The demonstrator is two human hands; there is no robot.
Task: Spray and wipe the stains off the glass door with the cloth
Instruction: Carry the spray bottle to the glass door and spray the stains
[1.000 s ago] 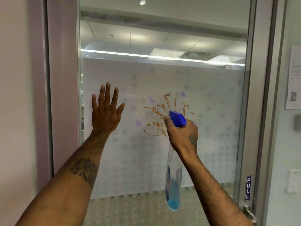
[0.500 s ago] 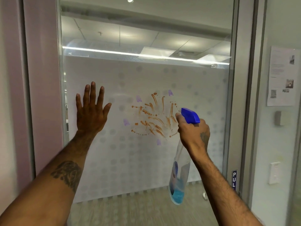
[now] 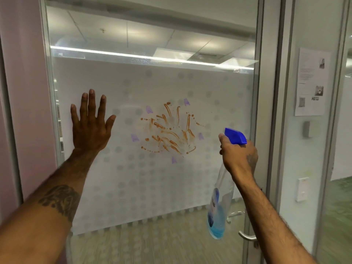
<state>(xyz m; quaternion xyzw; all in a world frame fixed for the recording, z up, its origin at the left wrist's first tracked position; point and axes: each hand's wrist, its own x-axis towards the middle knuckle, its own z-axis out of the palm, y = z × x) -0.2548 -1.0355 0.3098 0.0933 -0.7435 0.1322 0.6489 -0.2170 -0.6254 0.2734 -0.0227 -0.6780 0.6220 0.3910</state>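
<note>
Glass door (image 3: 133, 187), orange stains (image 3: 169, 133) mid-pane | left hand (image 3: 90, 126) spread flat, bracing | right hand (image 3: 238, 157) clamped on spray bottle (image 3: 219, 206)'s neck; looks light, nearly empty | cloth unseen

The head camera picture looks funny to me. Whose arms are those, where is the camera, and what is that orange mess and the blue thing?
There is no machine here, just a person. The camera sits on their head and looks forward and down, so you see their own two arms reaching out.

In front is a glass door with a frosted, dotted panel. The orange mess is stains smeared on the glass, with little purple marks around them.

The left hand is spread open, flat against the glass beside the stains. The right hand holds a spray bottle with a blue nozzle top and blue liquid at the bottom, pointed towards the stains. No cloth shows in the picture.
</note>
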